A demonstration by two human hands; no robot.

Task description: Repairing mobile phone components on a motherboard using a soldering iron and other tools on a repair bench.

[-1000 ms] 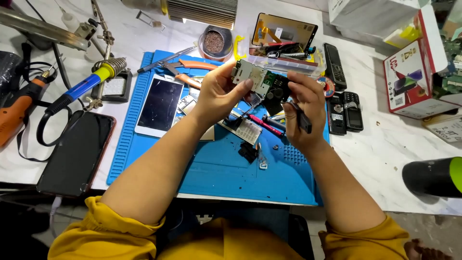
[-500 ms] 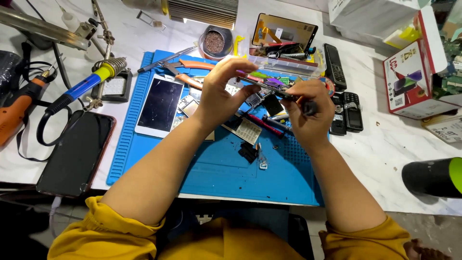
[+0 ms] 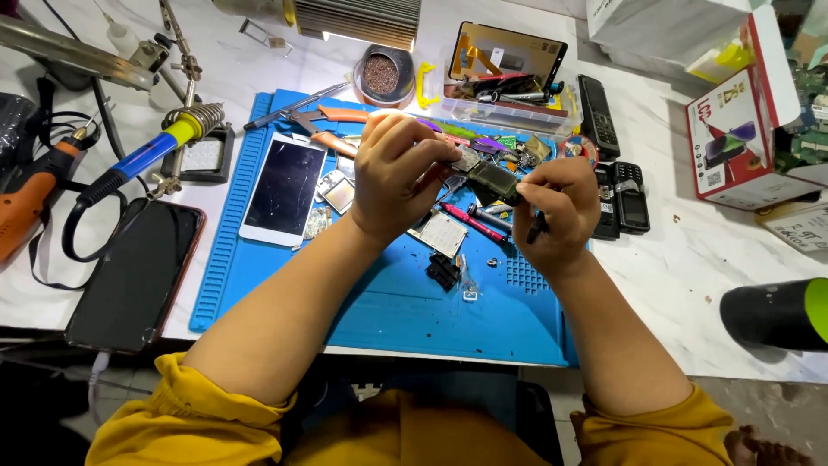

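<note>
My left hand (image 3: 398,173) is raised over the blue work mat (image 3: 285,285) and pinches one end of a small dark circuit board (image 3: 492,181). My right hand (image 3: 556,214) touches the board's other end and also grips a thin dark tool (image 3: 536,229) that points down. Both hands meet above the mat's middle. Beneath them lie a keypad part (image 3: 442,233), a red-handled screwdriver (image 3: 466,220) and small black parts (image 3: 444,270). A white smartphone (image 3: 284,187) lies face up to the left of my left hand.
A soldering iron (image 3: 142,155) rests in its stand at left, above a dark phone (image 3: 134,272). Orange pliers (image 3: 332,125), a brass-wool pot (image 3: 379,76), a parts tray (image 3: 504,95), two button phones (image 3: 623,198), a red-and-white box (image 3: 733,138) and a black-and-green cylinder (image 3: 776,315) surround the mat.
The board has tilted from flat and facing me to edge-on between my fingers. Both hands have closed in around it and dropped slightly toward the mat.
</note>
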